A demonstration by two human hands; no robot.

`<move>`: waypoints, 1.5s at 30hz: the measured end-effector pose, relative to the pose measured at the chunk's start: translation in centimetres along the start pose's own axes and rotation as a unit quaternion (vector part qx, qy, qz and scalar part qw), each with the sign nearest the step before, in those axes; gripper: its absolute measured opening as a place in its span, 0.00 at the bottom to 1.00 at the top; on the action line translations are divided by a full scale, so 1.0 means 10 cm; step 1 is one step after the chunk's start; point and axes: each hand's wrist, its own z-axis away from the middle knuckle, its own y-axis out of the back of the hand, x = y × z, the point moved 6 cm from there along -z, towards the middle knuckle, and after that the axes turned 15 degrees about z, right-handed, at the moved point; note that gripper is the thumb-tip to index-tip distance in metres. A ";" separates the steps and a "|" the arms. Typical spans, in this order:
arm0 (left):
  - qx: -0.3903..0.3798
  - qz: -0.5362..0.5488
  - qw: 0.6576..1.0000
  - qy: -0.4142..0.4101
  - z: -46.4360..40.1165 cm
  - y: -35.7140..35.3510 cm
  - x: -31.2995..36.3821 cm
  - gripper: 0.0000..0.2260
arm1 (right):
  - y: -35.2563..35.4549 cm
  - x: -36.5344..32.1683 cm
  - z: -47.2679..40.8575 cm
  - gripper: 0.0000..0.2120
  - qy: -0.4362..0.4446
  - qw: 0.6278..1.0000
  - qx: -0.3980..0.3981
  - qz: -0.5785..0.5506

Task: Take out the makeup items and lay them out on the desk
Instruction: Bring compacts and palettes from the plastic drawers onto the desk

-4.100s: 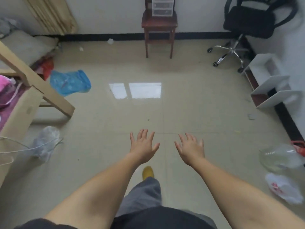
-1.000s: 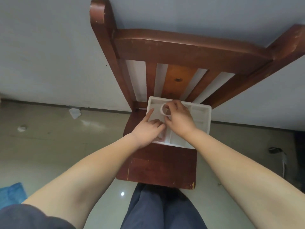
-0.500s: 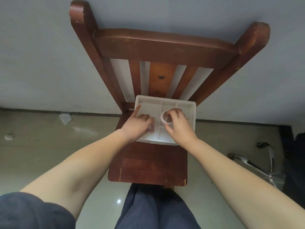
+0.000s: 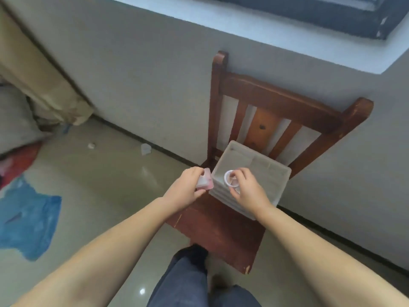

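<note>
1. Directly ahead, a white plastic organiser (image 4: 265, 171) is sitting on the seat of a dark red-brown wooden chair (image 4: 223, 229); its top is divided into shallow rectangular compartments and its front appears ribbed, like stacked drawers.
2. The chair is showing a worn, chipped front edge, and its slatted back, with one lighter orange centre slat, is standing just in front of a flat grey wall (image 4: 132, 74).
3. The person's left hand (image 4: 186, 188) is hovering just left of the organiser, beside the seat's edge, with fingers closed around a small pink-and-white item (image 4: 204, 180) that looks boxy and glossy; the blur is hiding finer detail.
4. The right hand (image 4: 245, 189) is hovering over the near left part of the organiser's top, thumb and fingertips pinching a small round white item (image 4: 230, 179), ring-shaped from above like a little jar or lid; which one cannot be told.
5. Both bare forearms are reaching forward from the bottom corners, and dark blue trouser legs (image 4: 188, 282) are showing below, one knee close to the seat's front.
6. The floor (image 4: 106, 196) is looking smooth and glossy, pale beige tiles catching light spots.
7. A crumpled blue plastic bag (image 4: 31, 220) is lying on the floor at the left, with something red (image 4: 20, 160) beyond it and two small whitish scraps near the dark baseboard.
8. A beige curtain (image 4: 33, 76) is hanging in soft folds at the upper left.
</note>
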 end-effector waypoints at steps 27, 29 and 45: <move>0.511 0.031 0.685 0.519 8.87 -0.47 -0.01 0.19 | -1.49 -5.76 5.27 0.16 0.710 0.685 -0.164 0.024; 0.534 0.038 0.647 0.543 9.56 -0.70 0.12 0.18 | -1.62 -6.08 5.93 0.16 0.737 0.653 -0.173 0.023; 0.674 0.047 0.400 0.619 13.41 -0.91 -0.25 0.19 | -2.73 -9.09 9.20 0.15 0.892 0.407 -0.197 0.032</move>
